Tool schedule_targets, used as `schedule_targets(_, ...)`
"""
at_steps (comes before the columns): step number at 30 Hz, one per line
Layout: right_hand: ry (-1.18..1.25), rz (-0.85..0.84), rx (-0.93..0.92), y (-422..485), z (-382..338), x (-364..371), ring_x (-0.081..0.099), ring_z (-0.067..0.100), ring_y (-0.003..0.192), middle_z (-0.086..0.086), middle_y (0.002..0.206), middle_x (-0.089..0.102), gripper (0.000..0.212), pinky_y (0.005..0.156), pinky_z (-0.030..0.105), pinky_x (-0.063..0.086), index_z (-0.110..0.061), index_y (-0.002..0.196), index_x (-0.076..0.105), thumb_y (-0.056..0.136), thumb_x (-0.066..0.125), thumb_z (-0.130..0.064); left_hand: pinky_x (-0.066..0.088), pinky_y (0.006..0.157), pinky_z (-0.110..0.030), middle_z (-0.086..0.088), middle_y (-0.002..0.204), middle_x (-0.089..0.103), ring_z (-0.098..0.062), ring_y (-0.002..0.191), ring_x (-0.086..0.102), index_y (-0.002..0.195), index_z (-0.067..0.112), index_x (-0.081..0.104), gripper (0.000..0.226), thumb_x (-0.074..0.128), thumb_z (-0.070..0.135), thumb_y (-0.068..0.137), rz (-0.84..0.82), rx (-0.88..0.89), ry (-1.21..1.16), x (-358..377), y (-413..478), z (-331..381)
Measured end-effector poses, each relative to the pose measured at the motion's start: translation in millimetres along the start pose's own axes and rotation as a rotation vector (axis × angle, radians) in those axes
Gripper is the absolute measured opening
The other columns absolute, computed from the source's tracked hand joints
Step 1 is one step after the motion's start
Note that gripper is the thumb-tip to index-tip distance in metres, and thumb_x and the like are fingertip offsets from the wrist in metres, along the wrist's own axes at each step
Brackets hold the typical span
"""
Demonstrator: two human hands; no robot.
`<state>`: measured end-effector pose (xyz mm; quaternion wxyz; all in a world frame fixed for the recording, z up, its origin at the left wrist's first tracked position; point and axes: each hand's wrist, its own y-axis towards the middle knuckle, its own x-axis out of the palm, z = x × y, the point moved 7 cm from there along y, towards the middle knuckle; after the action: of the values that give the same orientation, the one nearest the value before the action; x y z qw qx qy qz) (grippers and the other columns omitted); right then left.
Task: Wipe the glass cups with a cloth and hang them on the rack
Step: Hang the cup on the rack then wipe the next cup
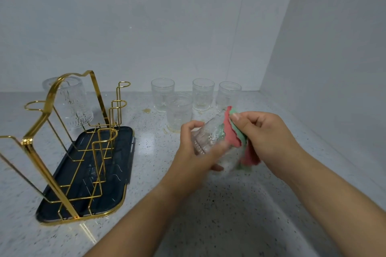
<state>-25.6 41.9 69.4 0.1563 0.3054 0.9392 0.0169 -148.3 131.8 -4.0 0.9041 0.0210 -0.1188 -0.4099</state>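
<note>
My left hand (193, 152) grips a ribbed glass cup (208, 135), tilted on its side above the counter. My right hand (265, 137) pinches a red and green cloth (236, 135) against the cup's open end. On the left stands a gold wire rack (62, 131) with a dark tray (121, 173). One glass cup (71, 100) hangs upside down on a far peg of the rack. Several more glass cups stand upright behind my hands, among them one (162, 94) at the back and one (179, 111) nearer to me.
The speckled counter (208, 215) meets a white back wall (167, 37) and a white side wall (334, 69) on the right. A small yellowish stain (146, 110) lies on the counter beside the standing cups. Several rack pegs are bare.
</note>
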Motion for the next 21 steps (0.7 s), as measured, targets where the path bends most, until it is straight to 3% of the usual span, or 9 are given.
schedule_targets(2, -0.052, 0.028, -0.060, -4.3, -3.2, 1.2, 0.059, 0.015, 0.046, 0.010, 0.061, 0.071, 0.032, 0.047, 0.023, 0.046, -0.010, 0.080, 0.077, 0.101, 0.060, -0.026, 0.063, 0.059, -0.036, -0.018, 0.121, 0.074, -0.028, 0.084, 0.077, 0.137, 0.020, 0.050, 0.072, 0.067, 0.066, 0.085, -0.031, -0.247, -0.266, 7.4, 0.6, -10.5)
schedule_targets(5, -0.046, 0.012, -0.105, -9.3, -3.1, 5.5, 0.057, 0.021, 0.043, 0.017, 0.061, 0.069, 0.028, 0.042, 0.028, 0.047, -0.006, 0.082, 0.075, 0.102, 0.060, -0.018, 0.058, 0.050, -0.028, -0.013, 0.098, 0.078, -0.021, 0.066, 0.072, 0.130, 0.009, 0.064, 0.066, 0.053, 0.060, 0.090, -0.064, -0.336, -0.382, 8.5, 1.4, -7.8)
schedule_targets(7, -0.029, -0.003, -0.108, -8.9, -5.2, 5.3, 0.060, 0.015, 0.043, 0.010, 0.060, 0.071, 0.027, 0.045, 0.025, 0.050, -0.009, 0.081, 0.076, 0.101, 0.060, -0.017, 0.060, 0.055, -0.029, -0.010, 0.095, 0.078, -0.022, 0.069, 0.073, 0.128, 0.009, 0.058, 0.059, 0.062, 0.051, 0.087, -0.017, -0.244, -0.362, 0.5, 2.6, -1.5)
schedule_targets(10, -0.020, 0.003, -0.069, -6.2, -7.3, 1.1, 0.063, 0.009, 0.049, 0.002, 0.062, 0.074, 0.030, 0.052, 0.018, 0.051, -0.012, 0.079, 0.077, 0.101, 0.060, -0.024, 0.064, 0.076, -0.032, -0.002, 0.115, 0.073, -0.018, 0.093, 0.077, 0.124, 0.021, 0.051, 0.045, 0.080, 0.026, 0.091, 0.044, 0.042, 0.022, -9.4, 1.3, 8.7)
schedule_targets(12, -0.037, 0.004, -0.028, -3.3, -4.0, -2.0, 0.065, 0.010, 0.055, 0.005, 0.067, 0.076, 0.032, 0.058, 0.018, 0.053, -0.012, 0.078, 0.078, 0.100, 0.061, -0.029, 0.061, 0.087, -0.034, 0.008, 0.125, 0.060, -0.014, 0.106, 0.071, 0.128, 0.035, 0.049, 0.059, 0.088, 0.018, 0.087, 0.090, 0.238, 0.342, -10.3, -1.4, 12.7)
schedule_targets(14, -0.010, -0.001, -0.009, -3.3, -2.0, -3.0, 0.066, 0.013, 0.055, 0.007, 0.067, 0.076, 0.030, 0.057, 0.021, 0.055, -0.013, 0.079, 0.077, 0.099, 0.062, -0.029, 0.060, 0.091, -0.029, 0.012, 0.131, 0.053, -0.008, 0.113, 0.069, 0.136, 0.040, 0.044, 0.074, 0.091, 0.017, 0.083, 0.115, 0.282, 0.403, -11.2, -2.3, 13.5)
schedule_targets(16, 0.011, 0.005, -0.021, -5.3, -3.4, -2.3, 0.067, 0.013, 0.052, 0.007, 0.065, 0.075, 0.026, 0.049, 0.021, 0.052, -0.013, 0.083, 0.077, 0.099, 0.062, -0.026, 0.062, 0.093, -0.028, 0.005, 0.136, 0.060, -0.006, 0.113, 0.071, 0.147, 0.037, 0.043, 0.079, 0.090, 0.030, 0.083, 0.030, 0.084, 0.203, -8.6, 1.2, 5.8)
schedule_targets(18, 0.008, 0.002, -0.036, -8.1, -3.8, -0.3, 0.064, 0.009, 0.044, 0.002, 0.059, 0.073, 0.025, 0.042, 0.017, 0.046, -0.010, 0.086, 0.077, 0.101, 0.060, -0.021, 0.061, 0.100, -0.050, -0.016, 0.136, 0.070, -0.026, 0.116, 0.074, 0.148, 0.018, 0.054, 0.074, 0.079, 0.050, 0.085, -0.089, -0.174, -0.095, -2.9, 3.9, -8.1)
schedule_targets(21, -0.005, -0.027, -0.023, -9.0, -3.5, -0.8, 0.060, 0.007, 0.040, 0.000, 0.057, 0.071, 0.025, 0.040, 0.017, 0.044, -0.009, 0.084, 0.076, 0.101, 0.061, -0.020, 0.065, 0.087, -0.047, -0.027, 0.123, 0.074, -0.035, 0.101, 0.074, 0.132, 0.000, 0.066, 0.062, 0.070, 0.044, 0.088, -0.167, -0.286, -0.164, -0.9, 3.1, -9.9)
